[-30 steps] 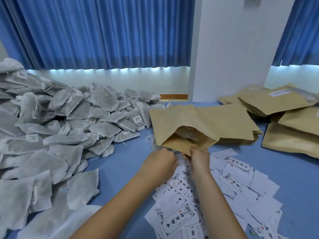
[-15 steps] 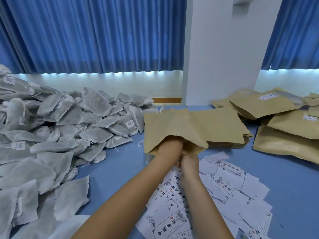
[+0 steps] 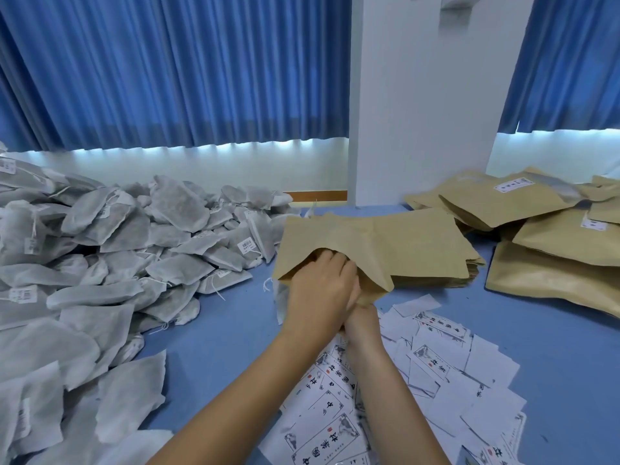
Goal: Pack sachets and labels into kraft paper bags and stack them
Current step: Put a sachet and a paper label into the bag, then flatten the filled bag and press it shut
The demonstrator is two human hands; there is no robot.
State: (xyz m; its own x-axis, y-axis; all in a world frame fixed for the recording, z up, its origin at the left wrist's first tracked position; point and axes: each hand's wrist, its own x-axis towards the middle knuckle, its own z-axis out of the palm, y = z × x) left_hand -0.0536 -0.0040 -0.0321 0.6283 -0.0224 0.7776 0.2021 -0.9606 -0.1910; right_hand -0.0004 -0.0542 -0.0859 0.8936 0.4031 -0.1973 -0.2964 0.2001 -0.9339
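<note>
An open kraft paper bag (image 3: 352, 236) lies with its mouth toward me, on top of a flat stack of empty kraft bags (image 3: 432, 253). My left hand (image 3: 318, 290) is at the bag's mouth, with its fingertips hidden inside the bag. My right hand (image 3: 364, 318) sits just below, largely covered by the left, and holds the bag's lower lip. A big heap of grey-white sachets (image 3: 117, 246) fills the left side. Loose printed labels (image 3: 436, 364) are scattered under my forearms.
Filled kraft bags (image 3: 553, 260) lie stacked at the right, some with white labels on them. A white pillar (image 3: 419, 112) and blue curtains (image 3: 184, 78) stand behind the blue table (image 3: 214, 330). Bare blue surface shows between the sachets and the labels.
My left hand went from the bag's mouth deep into the bag, then drew back until only the fingers are inside. My right hand stayed on the lower lip.
</note>
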